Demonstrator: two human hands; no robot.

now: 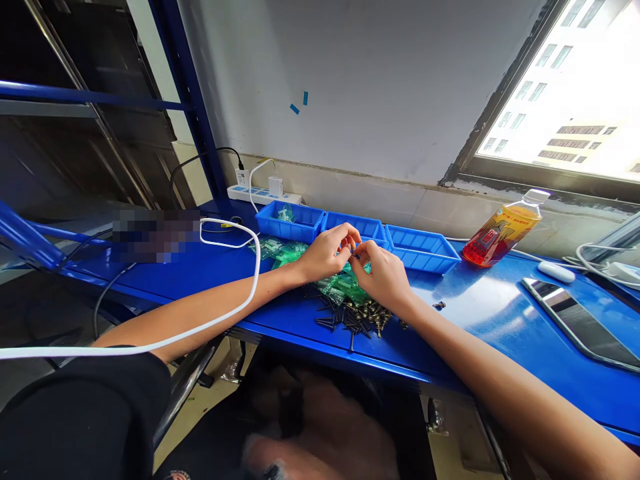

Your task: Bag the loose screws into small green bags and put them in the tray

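My left hand and my right hand meet above the blue bench, with fingertips pinched together. Between them shows a bit of some small dark piece, too small to name. Under the hands lies a heap of small green-tinted clear plastic bags, partly covered by my fingers. In front of it, dark screws are strewn in a loose pile. Brass-coloured metal pieces lie mixed in at its right side, partly beneath my right wrist.
Behind the hands stand a left blue bin holding a little plastic, a middle bin and a right bin. A drink bottle, a phone and a power strip surround them. A white cable crosses my left arm.
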